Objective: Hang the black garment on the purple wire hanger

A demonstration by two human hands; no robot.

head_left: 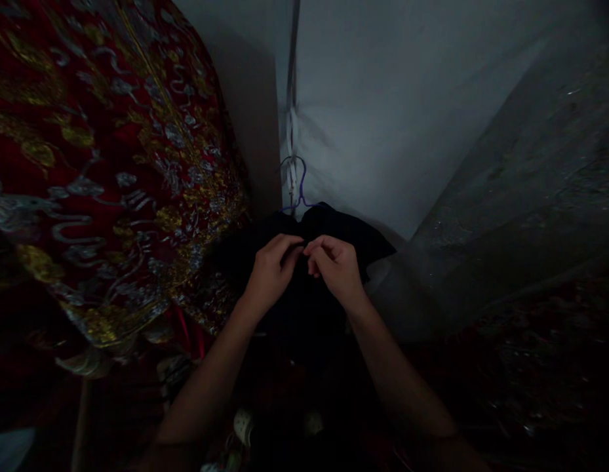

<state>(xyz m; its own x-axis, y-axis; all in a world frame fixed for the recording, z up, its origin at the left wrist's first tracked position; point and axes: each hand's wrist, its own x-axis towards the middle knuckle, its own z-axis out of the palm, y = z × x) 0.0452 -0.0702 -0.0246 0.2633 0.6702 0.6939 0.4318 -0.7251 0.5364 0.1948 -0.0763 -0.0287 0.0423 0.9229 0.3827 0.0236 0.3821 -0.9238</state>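
Dark garment (304, 308), fingers (330, 245) near neckline edge (311, 215), wall (377, 118) behind

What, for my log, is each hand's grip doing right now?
Left hand: curled in front of the dark garment; holding can't be told.
Right hand: curled there too; holding can't be told.

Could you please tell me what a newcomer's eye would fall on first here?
Probably the red cloth, patterned in gold and silver, at the upper left. Next come the left hand and right hand, close together at the dark garment on a purple hanger, near the centre.
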